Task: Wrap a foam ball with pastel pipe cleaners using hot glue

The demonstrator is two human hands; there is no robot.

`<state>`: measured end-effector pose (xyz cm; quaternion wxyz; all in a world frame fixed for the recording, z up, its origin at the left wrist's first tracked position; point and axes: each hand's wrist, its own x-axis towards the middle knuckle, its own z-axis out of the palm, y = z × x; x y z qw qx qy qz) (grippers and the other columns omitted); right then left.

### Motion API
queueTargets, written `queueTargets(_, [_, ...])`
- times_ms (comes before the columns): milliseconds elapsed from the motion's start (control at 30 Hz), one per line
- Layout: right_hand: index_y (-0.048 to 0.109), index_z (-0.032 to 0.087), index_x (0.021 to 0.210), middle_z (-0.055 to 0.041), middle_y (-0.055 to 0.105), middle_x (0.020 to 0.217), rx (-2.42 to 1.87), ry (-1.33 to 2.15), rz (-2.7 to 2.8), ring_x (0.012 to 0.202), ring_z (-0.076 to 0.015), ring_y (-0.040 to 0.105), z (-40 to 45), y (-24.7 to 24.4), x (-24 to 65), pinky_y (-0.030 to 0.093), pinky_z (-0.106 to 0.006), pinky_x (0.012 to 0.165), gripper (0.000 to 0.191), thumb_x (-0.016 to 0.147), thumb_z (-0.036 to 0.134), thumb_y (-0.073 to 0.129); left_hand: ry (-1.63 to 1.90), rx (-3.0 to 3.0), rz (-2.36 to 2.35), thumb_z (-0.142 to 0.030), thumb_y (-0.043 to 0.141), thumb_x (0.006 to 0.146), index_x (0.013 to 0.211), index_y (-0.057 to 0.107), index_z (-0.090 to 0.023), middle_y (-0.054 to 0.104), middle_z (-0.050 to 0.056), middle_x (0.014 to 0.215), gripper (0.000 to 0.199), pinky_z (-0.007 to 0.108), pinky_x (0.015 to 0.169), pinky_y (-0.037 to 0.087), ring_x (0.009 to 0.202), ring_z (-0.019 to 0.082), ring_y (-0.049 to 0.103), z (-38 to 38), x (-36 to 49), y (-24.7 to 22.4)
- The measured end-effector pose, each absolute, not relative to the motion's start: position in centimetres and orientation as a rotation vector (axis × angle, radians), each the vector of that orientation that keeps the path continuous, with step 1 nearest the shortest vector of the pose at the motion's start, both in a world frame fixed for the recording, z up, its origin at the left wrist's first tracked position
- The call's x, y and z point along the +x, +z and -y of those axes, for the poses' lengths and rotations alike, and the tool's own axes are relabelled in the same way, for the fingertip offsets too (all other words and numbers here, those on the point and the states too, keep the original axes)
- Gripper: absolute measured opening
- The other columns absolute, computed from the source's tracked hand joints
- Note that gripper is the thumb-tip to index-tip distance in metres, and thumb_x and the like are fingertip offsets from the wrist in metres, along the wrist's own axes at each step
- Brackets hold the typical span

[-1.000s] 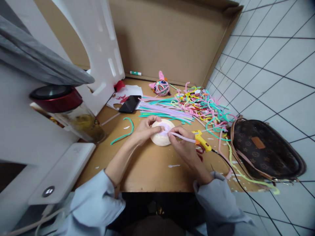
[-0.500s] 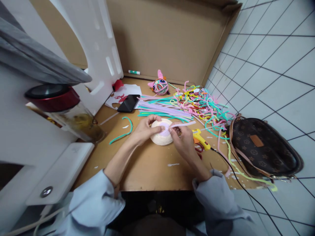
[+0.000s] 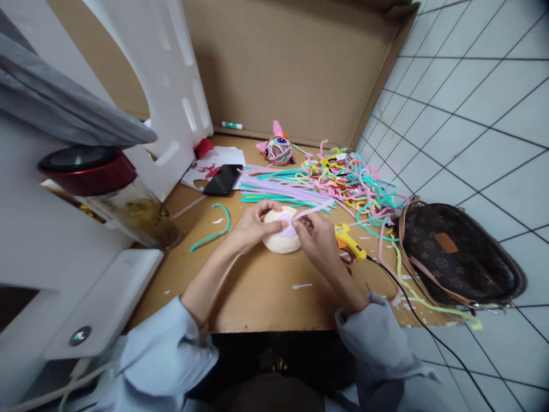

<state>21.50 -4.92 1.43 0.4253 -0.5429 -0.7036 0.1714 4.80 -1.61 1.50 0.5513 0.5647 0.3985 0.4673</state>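
The left hand had its grip closed around the left edge of a cream disc, thumb lying across the top toward the lilac middle. The disc was at the near centre of the tabletop, between both hands; whether it touched the surface I could not tell. The right hand, at the disc's right edge, had its grip pinched on a lilac strip, whose free end pointed far right. Just right of that hand lay a yellow glue gun. Beyond the disc lay a bundle of lilac and teal strips; left of the left hand, a curved teal strip.
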Motion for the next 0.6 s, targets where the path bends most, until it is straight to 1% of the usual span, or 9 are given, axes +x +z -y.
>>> queueTargets(267, [0.059,0.019,0.08,-0.0022,0.06,0.073,-1.335,0.407,1.774,0.062,-0.0145,0.05,4.71,1.66,21.47,0.038,-0.027,0.06,0.008,0.084,0.024,0.055,1.104,1.295,-0.931,-0.031,0.083,0.05,0.084,0.056,-0.017,0.061,0.0,0.089,0.045,0.024,0.066,0.046,0.076,0.013,0.055,1.53,4.91,1.52])
queueTargets(600, [0.06,0.02,0.077,-0.0019,0.061,0.072,-1.35,0.349,1.772,0.063,-0.015,0.05,4.77,1.73,21.38,0.036,-0.027,0.06,0.008,0.083,0.023,0.056,1.082,1.283,-0.944,-0.031,0.084,0.049,0.085,0.054,-0.018,0.061,-0.001,0.088,0.049,0.024,0.063,0.046,0.071,0.012,0.055,1.52,5.02,1.43])
